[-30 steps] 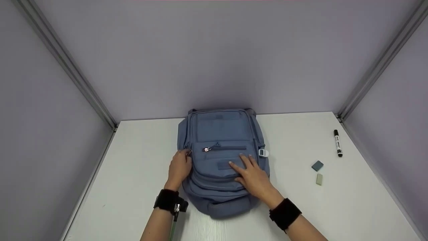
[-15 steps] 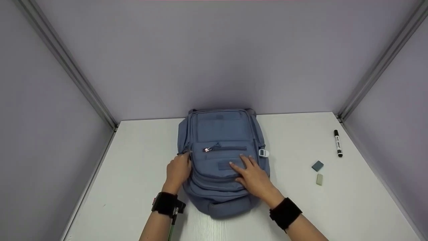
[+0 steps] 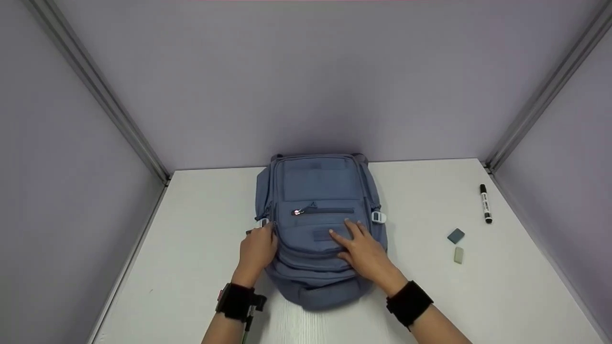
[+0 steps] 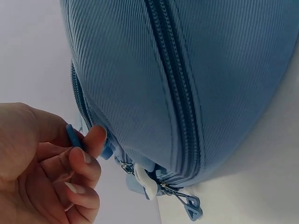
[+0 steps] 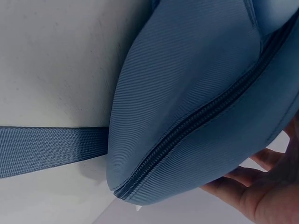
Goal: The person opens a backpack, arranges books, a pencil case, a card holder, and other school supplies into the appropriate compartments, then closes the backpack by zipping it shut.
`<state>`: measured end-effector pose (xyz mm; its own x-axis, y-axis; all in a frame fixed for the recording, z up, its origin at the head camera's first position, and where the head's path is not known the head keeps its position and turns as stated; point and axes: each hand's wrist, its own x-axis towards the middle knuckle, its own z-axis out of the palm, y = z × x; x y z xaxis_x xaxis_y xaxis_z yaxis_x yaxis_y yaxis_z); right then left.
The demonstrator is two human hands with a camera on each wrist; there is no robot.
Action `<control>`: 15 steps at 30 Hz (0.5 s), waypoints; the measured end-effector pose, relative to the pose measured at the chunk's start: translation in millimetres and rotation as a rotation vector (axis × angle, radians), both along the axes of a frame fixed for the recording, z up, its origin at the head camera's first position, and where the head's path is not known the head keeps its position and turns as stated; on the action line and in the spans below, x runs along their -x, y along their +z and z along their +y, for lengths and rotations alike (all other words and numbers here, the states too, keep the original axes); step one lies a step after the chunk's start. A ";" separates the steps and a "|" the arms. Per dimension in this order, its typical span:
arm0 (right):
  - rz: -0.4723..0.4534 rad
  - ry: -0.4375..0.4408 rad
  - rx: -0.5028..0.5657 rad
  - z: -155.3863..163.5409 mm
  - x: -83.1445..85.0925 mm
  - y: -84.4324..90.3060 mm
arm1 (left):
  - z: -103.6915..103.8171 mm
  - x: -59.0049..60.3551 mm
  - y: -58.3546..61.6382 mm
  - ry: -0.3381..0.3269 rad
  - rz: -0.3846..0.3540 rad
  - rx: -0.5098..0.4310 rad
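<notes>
Slightly nearer along the left side of the blue backpack [image 3: 322, 186] than a second ago, the left hand [image 3: 258, 248] now leaves a white buckle [image 3: 263, 222] showing just beyond its knuckles, while the right hand [image 3: 367, 256] keeps its place; the backpack lies on the middle of the white table [image 3: 205, 205], front face up, its far end close against the far wall [image 3: 306, 95]; across that front runs a short zip [image 3: 330, 210] with a metal slider [image 3: 297, 212] at its left end; in the left wrist view the left hand's thumb and finger pinch a small blue pull tab [image 4: 73, 136], the other fingers curled beside it, and a triangular zip pull [image 4: 193, 209] hangs free to one side; the right hand rests on the near right part of the front, fingers spread and gripping nothing that shows; a second white buckle [image 3: 378, 217] sits at the bag's right edge; both wrists wear black bands [image 3: 409, 304]; well to the right lie a dark block [image 3: 455, 235], a paler block [image 3: 458, 255] just nearer, and, farther right and farther back, a black-capped marker [image 3: 486, 204].
</notes>
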<state>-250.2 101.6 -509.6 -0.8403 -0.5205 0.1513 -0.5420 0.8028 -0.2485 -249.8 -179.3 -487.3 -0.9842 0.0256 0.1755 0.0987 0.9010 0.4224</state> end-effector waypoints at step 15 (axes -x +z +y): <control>0.009 0.005 0.014 0.8 -0.1 -1.2 | 2.5 -21.0 2.7 -0.032 -0.006 -0.026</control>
